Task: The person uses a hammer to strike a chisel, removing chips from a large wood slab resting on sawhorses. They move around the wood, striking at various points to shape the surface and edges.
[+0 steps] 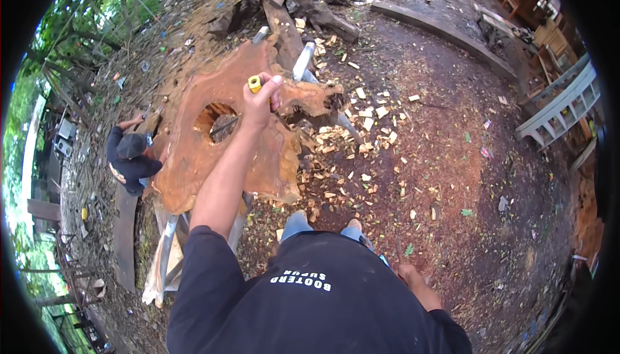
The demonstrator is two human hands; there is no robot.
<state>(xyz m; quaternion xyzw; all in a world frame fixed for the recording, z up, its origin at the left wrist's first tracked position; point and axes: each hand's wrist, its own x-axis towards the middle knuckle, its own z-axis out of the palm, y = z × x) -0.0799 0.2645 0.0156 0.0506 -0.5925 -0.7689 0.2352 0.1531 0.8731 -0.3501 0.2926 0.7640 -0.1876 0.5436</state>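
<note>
My left hand [259, 103] is closed around a yellow-handled tool [254, 83], its holed end sticking up above the fist. The rest of that tool is mostly hidden. Beneath the hand and forearm lies a large reddish-brown wood slab [194, 154] with an irregular edge. A rough hole [216, 121] opens through it, left of my wrist. Down beside my right hip, my right hand [413, 278] has curled fingers. Something small with a hint of red and blue shows by it, too covered to name.
A co-worker [132, 154] in a dark shirt and cap is at the slab's left edge. Wood chips [378, 121] litter the ground to the right. Logs [323, 8] and a long plank [445, 37] lie beyond; a pale ladder [562, 108] stands far right.
</note>
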